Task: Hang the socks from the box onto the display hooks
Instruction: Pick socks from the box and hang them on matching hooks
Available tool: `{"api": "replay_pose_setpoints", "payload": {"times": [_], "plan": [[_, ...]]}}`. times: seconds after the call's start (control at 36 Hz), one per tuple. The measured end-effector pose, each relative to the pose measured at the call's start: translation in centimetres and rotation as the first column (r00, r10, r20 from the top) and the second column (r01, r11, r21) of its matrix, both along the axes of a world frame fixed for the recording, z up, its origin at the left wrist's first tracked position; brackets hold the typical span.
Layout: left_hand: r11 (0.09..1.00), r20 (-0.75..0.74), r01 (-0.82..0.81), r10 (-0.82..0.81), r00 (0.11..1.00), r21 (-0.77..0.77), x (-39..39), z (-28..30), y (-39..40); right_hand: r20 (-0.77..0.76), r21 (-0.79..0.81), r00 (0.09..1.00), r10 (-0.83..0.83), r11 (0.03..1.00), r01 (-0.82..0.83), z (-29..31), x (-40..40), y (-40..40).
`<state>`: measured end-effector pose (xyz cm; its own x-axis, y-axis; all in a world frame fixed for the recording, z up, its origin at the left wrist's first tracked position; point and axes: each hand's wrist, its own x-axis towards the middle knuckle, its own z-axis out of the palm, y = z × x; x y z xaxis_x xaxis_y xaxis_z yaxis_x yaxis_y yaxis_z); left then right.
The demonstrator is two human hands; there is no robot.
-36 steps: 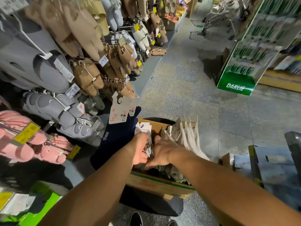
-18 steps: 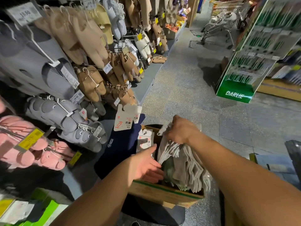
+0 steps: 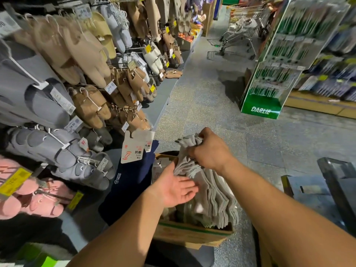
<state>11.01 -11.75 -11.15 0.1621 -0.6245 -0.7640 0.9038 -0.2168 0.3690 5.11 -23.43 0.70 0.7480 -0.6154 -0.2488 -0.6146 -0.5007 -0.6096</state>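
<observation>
Right hand [image 3: 211, 153] clamps the top of a bunch of grey socks [image 3: 212, 191], lifted partly clear of the cardboard box [image 3: 190, 233]; their lower ends hang at the box's right edge. Left hand [image 3: 174, 186] lies flat and open against the bunch's left side, gripping nothing. Judgement: early stage, bunch not yet hung; more packs seem to sit in the box, count unclear. One pair of navy socks [image 3: 131, 178] with a white card hangs off the box's left edge from the rack. Rack at left is crowded with slippers [image 3: 84, 53]; no free hook can be made out. Green display stand [image 3: 269, 78] and trolley [image 3: 240, 33] well apart up the aisle.
</observation>
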Motion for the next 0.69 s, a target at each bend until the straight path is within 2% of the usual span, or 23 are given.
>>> {"api": "replay_pose_setpoints", "payload": {"times": [0.11, 0.19, 0.28, 0.36, 0.47, 0.56, 0.64, 0.69], "plan": [[0.989, 0.053, -0.121, 0.126, 0.991, -0.090, 1.7, 1.5, -0.5, 0.103, 0.109, 0.993, -0.051, 0.993, 0.040, 0.4, -0.3, 0.7], [0.962, 0.077, -0.191, 0.209, 0.975, -0.197, 2.6, 3.3, -1.0, 0.185, 0.120, 0.982, -0.045, 0.992, 0.023, 0.5, -0.5, 1.6], [0.919, 0.104, -0.192, 0.241, 0.965, -0.344, 3.4, 5.2, -1.5, 0.257, 0.144, 0.966, -0.017, 0.989, -0.021, 0.6, -0.9, 2.1], [0.867, 0.146, -0.216, 0.310, 0.939, -0.450, 4.6, 6.7, -1.7, 0.338, 0.246, 0.937, -0.084, 0.969, -0.002, 0.5, -1.0, 1.9], [0.874, 0.206, -0.243, 0.353, 0.913, -0.420, 6.0, 6.3, -2.0, 0.413, 0.365, 0.896, -0.164, 0.931, 0.002, -0.4, -1.3, 1.4], [0.906, 0.338, -0.219, 0.346, 0.875, -0.362, 6.6, 5.9, -1.9, 0.385, 0.430, 0.917, -0.101, 0.899, -0.082, -0.8, -2.0, 1.0], [0.925, 0.501, -0.207, 0.350, 0.791, -0.320, 7.5, 5.8, -1.6, 0.359, 0.558, 0.933, -0.039, 0.810, -0.181, -0.6, -2.6, 0.1], [0.928, 0.571, -0.240, 0.366, 0.735, -0.286, 8.4, 5.6, -1.2, 0.352, 0.539, 0.936, -0.002, 0.818, -0.201, -0.1, -2.5, -0.3]]}}
